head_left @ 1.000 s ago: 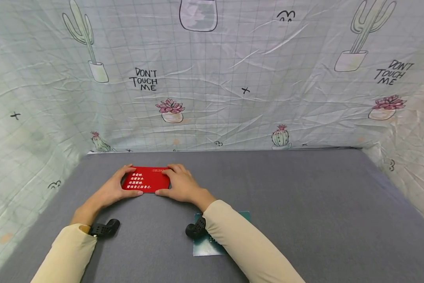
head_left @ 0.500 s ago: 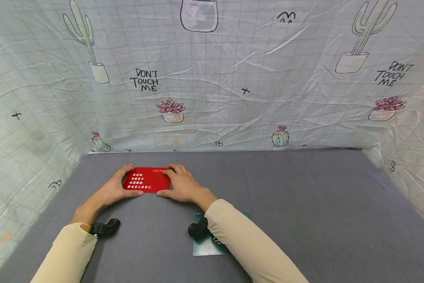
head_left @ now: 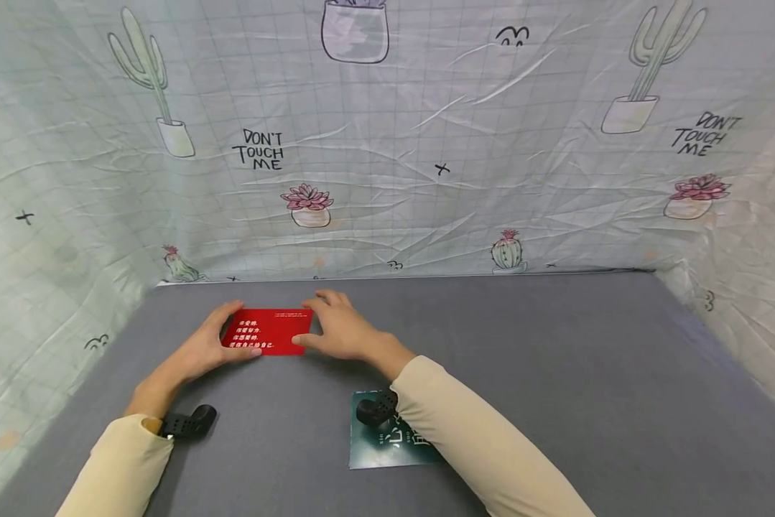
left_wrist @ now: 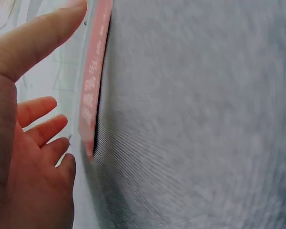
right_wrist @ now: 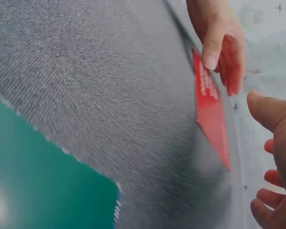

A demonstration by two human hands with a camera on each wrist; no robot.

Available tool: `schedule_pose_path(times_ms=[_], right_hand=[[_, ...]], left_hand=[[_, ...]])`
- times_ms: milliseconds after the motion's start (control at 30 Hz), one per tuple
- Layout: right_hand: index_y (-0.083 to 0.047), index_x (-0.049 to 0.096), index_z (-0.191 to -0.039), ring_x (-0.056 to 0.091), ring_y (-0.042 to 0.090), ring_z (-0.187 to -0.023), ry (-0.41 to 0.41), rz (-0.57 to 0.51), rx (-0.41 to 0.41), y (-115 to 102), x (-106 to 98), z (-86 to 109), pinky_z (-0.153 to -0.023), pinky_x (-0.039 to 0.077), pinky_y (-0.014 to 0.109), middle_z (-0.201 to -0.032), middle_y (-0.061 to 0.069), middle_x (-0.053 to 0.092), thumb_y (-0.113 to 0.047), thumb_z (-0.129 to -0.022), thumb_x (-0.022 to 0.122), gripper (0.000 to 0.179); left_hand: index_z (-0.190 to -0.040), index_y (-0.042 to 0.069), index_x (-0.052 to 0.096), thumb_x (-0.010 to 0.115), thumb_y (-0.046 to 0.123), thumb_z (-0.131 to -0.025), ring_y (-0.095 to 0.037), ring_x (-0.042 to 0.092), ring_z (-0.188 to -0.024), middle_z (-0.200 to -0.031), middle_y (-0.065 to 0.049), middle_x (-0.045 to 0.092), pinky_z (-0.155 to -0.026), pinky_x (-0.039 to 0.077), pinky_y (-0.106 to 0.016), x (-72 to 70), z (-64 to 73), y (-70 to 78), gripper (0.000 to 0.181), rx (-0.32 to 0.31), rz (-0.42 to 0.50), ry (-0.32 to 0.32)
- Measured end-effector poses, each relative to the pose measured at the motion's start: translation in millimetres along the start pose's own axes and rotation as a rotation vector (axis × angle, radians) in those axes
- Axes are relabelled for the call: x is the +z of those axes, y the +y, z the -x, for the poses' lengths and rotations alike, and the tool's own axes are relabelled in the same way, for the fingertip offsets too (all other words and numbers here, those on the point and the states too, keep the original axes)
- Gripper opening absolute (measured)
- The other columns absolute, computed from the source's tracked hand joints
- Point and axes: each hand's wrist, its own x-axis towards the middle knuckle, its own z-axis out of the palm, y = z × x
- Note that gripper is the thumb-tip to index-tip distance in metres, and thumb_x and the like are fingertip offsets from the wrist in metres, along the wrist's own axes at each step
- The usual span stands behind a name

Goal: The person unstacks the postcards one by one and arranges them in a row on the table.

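A red card (head_left: pixel 274 332) with white printed characters lies at the far left of the grey table. My left hand (head_left: pixel 206 345) spans its left end, the thumb at the near edge and the fingers around the far corner. In the left wrist view the fingers (left_wrist: pixel 43 124) are spread and loosely bent beside the card. My right hand (head_left: pixel 345 330) hovers at the card's right end, thumb and fingers parted. The right wrist view shows a gap between the right thumb (right_wrist: pixel 264 109) and the card.
A dark green card (head_left: pixel 387 438) with pale lettering lies on the table (head_left: pixel 555 380) under my right wrist and sleeve. A white cloth (head_left: pixel 400 201) printed with cacti hangs along the table's far edge and sides.
My right hand has drawn off the red card to the right, its fingers coming away from the edges. More of the green card shows. My left hand has stayed in place.
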Motion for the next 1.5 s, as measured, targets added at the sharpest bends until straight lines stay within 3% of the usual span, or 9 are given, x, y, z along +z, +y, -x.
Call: schedule_pose_path(times_ms=[200,467,600,767,900,1033,1200,1333,1500], right_hand=[[-0.016,0.043,-0.144,0.027,0.022,-0.135,-0.004,-0.021,-0.020,0,-15,14.5,-0.101,0.040,0.038,-0.150,0.007,0.031,-0.044,-0.089,0.062,0.064],[-0.014,0.041,-0.145,0.029,0.023,-0.135,0.005,-0.045,-0.058,6,-29,51.6,-0.103,0.039,0.040,-0.149,0.008,0.033,-0.042,-0.090,0.063,0.065],[-0.011,0.042,-0.144,0.031,0.022,-0.135,0.017,-0.068,-0.075,13,-38,80.4,-0.105,0.036,0.041,-0.147,0.007,0.036,-0.040,-0.091,0.064,0.064],[-0.011,0.044,-0.142,0.033,0.020,-0.134,0.040,-0.108,-0.112,22,-44,115.5,-0.106,0.034,0.041,-0.146,0.005,0.038,-0.039,-0.091,0.063,0.061],[-0.017,0.043,-0.143,0.033,0.015,-0.134,0.044,-0.149,-0.122,24,-47,137.8,-0.105,0.035,0.043,-0.147,0.000,0.037,-0.044,-0.092,0.061,0.061],[-0.021,0.042,-0.144,0.033,0.011,-0.134,0.053,-0.194,-0.119,28,-49,158.0,-0.105,0.035,0.044,-0.147,-0.004,0.037,-0.048,-0.092,0.059,0.061],[-0.024,0.042,-0.143,0.035,0.012,-0.133,0.072,-0.197,-0.134,35,-47,179.1,-0.103,0.037,0.045,-0.145,-0.006,0.038,-0.048,-0.092,0.058,0.059],[-0.026,0.044,-0.141,0.039,0.012,-0.130,0.074,-0.226,-0.132,41,-41,193.9,-0.101,0.040,0.045,-0.142,-0.007,0.042,-0.044,-0.092,0.061,0.055],[-0.023,0.047,-0.138,0.043,0.013,-0.127,0.111,-0.208,-0.172,50,-33,212.2,-0.099,0.042,0.043,-0.140,-0.002,0.045,-0.039,-0.091,0.064,0.053]], left_hand=[[-0.145,0.001,0.029,0.078,0.035,-0.077,-0.045,0.028,-0.128,-0.145,-0.027,0.026,-0.095,0.032,-0.065,-1.6,2.4,14.1,0.091,0.041,-0.033,0.032],[-0.143,0.007,0.034,0.077,0.036,-0.078,-0.039,0.038,-0.120,-0.140,-0.020,0.036,-0.088,0.042,-0.058,10.0,16.7,57.8,0.083,0.057,0.028,0.083],[-0.144,0.014,0.035,0.078,0.035,-0.078,-0.035,0.038,-0.122,-0.142,-0.013,0.037,-0.088,0.045,-0.057,24.8,28.3,84.1,0.081,0.106,0.111,0.057],[-0.145,0.026,0.036,0.079,0.033,-0.077,-0.031,0.034,-0.130,-0.145,-0.002,0.038,-0.096,0.036,-0.063,46.5,42.6,114.0,0.080,0.230,0.186,-0.012],[-0.143,0.031,0.038,0.081,0.031,-0.075,-0.033,0.038,-0.129,-0.143,0.000,0.041,-0.098,0.035,-0.062,60.9,51.4,130.8,0.080,0.270,0.237,-0.051],[-0.142,0.033,0.039,0.083,0.029,-0.073,-0.031,0.040,-0.130,-0.141,0.004,0.043,-0.101,0.034,-0.059,73.2,58.2,140.1,0.082,0.286,0.275,-0.074],[-0.143,0.035,0.037,0.085,0.031,-0.070,-0.017,0.035,-0.132,-0.144,0.013,0.037,-0.099,0.037,-0.056,87.3,65.1,144.0,0.087,0.324,0.246,-0.079],[-0.143,0.034,0.037,0.087,0.034,-0.067,-0.013,0.030,-0.134,-0.148,0.009,0.034,-0.099,0.037,-0.056,98.3,72.1,146.3,0.090,0.303,0.255,-0.101],[-0.144,0.024,0.039,0.086,0.040,-0.067,-0.019,0.028,-0.137,-0.150,0.001,0.034,-0.100,0.038,-0.053,111.9,80.8,146.9,0.091,0.293,0.237,-0.134]])
